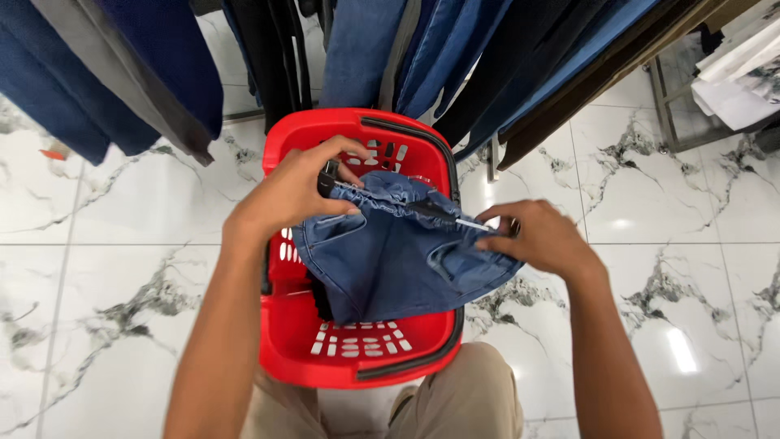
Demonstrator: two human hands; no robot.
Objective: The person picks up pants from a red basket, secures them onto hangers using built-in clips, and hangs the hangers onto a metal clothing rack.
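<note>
Clenched at either end of a black clip hanger (406, 205), the left hand (292, 191) and right hand (540, 237) stretch blue denim shorts (390, 256) by the waistband, apparently to clip them flat, just above the red basket (357, 358), beyond which hanging trousers (455, 57) crowd a rack.

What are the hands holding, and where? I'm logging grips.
Both hands, left hand and right hand, hold blue jeans by the waistband ends, clipped on a hanger.

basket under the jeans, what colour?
Red, with dark trim along the rim; the basket shows best in the head view, beneath the blue jeans.
</note>
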